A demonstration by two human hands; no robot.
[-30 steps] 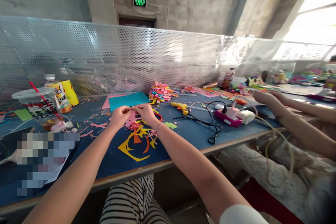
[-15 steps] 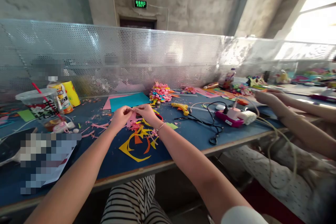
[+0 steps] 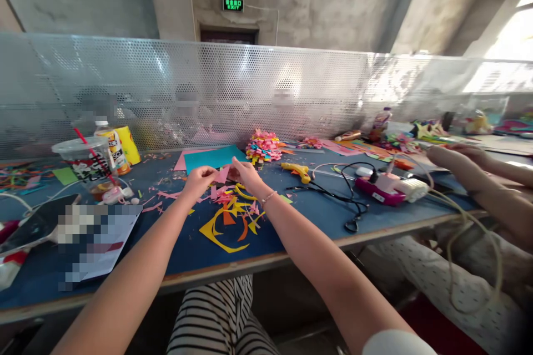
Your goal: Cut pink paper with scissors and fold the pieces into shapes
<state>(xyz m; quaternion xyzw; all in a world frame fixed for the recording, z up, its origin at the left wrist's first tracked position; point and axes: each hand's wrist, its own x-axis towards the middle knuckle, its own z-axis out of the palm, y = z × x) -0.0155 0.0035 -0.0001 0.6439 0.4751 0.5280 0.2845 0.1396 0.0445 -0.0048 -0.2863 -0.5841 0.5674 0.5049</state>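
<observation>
Between my hands is a small piece of pink paper. My left hand pinches its left side, and my right hand grips its right side with the thumb raised. Under and in front of my hands lie yellow, orange and pink paper scraps, among them a yellow sheet with a round cut-out. Just beyond, a blue sheet rests partly over a pink one. A ball of curled paper strips stands behind my right hand.
To the right are a yellow glue gun, black cables and a magenta power strip. A lidded cup with a red straw and a bottle stand left. A perforated screen closes the back. Another person's arms rest at right.
My hands have moved slightly apart, and the pink paper now shows between them. My right thumb has lifted. The whole view has shifted a little to the left.
</observation>
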